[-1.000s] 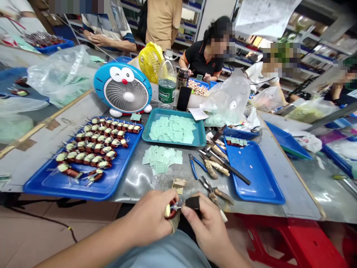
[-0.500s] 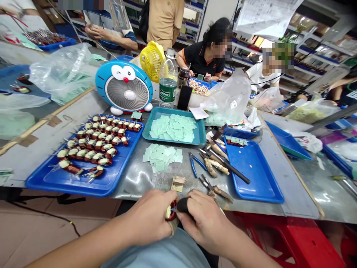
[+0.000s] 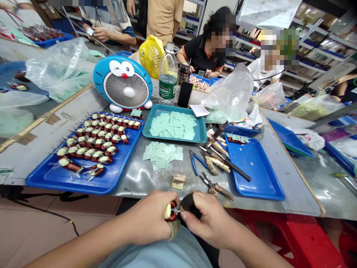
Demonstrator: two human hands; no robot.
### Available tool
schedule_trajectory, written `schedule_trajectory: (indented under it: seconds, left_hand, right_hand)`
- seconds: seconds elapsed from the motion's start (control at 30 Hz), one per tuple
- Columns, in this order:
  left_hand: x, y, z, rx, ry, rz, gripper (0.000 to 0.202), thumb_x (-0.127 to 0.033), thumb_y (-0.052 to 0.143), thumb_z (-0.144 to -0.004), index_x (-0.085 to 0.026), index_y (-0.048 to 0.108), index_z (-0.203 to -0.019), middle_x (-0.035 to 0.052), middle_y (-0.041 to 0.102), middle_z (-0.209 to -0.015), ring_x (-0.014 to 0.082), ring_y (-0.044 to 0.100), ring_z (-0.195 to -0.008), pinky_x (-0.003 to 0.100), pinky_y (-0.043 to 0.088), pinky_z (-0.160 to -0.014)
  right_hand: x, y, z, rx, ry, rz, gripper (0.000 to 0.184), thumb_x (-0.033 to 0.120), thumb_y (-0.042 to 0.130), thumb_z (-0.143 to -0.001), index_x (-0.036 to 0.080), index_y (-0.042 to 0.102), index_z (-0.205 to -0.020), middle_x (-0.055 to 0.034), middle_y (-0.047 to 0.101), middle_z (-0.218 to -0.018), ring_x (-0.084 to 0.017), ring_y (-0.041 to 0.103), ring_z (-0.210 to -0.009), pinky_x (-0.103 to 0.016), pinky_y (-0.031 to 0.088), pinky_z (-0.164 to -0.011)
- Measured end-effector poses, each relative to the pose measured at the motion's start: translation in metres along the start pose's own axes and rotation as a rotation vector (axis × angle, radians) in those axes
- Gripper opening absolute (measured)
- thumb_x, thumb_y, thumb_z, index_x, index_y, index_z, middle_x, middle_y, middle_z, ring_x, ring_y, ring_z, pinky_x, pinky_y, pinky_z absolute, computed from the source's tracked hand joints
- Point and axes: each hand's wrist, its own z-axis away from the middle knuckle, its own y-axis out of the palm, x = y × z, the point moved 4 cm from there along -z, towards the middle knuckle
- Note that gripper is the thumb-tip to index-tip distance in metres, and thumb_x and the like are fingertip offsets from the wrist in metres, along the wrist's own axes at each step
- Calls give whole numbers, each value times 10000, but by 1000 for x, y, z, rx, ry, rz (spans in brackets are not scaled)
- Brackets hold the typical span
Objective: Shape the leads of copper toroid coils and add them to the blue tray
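Observation:
My left hand is closed around a copper-wound coil with a pale yellow block on its side, held low over my lap at the table's front edge. A tan cover wraps a finger under the coil. My right hand, with a black cover on its forefinger, pinches thumb and finger at the coil's silvery wire ends. Just beyond, a small wooden block lies on the table. Rows of similar coils stand in the blue tray on the left.
Pale green square sheets lie loose and in a teal tray. Blue-handled pliers and other tools lie right of centre. A second blue tray, fan and bottle stand around. Co-workers sit opposite.
My right hand has shifted slightly right, its fingers drawn back along the wire ends, so more of the coil shows. The left hand still grips the coil. The view has tilted slightly.

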Motion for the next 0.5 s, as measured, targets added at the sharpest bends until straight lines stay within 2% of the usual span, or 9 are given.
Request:
schedule_trajectory:
  seconds: [0.13,0.2,0.3,0.4,0.5]
  left_hand:
    - [1,-1,1,12,-26,37,127,-202,625,-676,-213,537,-767,-64,557,-652,124,444,-574,230,302,-502]
    - [2,-2,1,0,-28,39,131,-207,629,-681,-213,555,-788,-59,571,-670,133,466,-597,231,310,-515]
    - [1,-3,0,-51,-5,-6,129,-206,621,-693,-217,563,-808,-50,574,-671,145,473,-600,240,306,-522]
    - [-3,-4,0,-101,41,-44,167,-162,590,-678,-218,562,-834,-46,572,-680,149,482,-603,246,316,-542]
    - [-8,-3,1,-137,85,-38,167,-168,590,-702,-223,551,-855,-47,568,-689,146,477,-602,246,325,-550]
  right_hand:
    - [-2,-3,2,9,71,-69,97,208,562,-941,137,580,-876,15,574,-818,-35,480,-760,-148,324,-704]
    - [-1,-3,1,8,58,-55,78,210,570,-949,150,620,-946,4,600,-876,-47,511,-812,-152,353,-734]
    - [5,-3,-2,-52,-91,91,121,239,564,-987,150,644,-971,-18,603,-889,-73,507,-842,-183,363,-769]
    - [12,0,-2,-177,-250,292,162,196,503,-1018,129,618,-926,-39,606,-885,-98,471,-845,-220,339,-777]
    - [17,2,2,-310,-301,358,104,105,493,-984,125,592,-961,-48,616,-932,-111,444,-852,-229,322,-770]
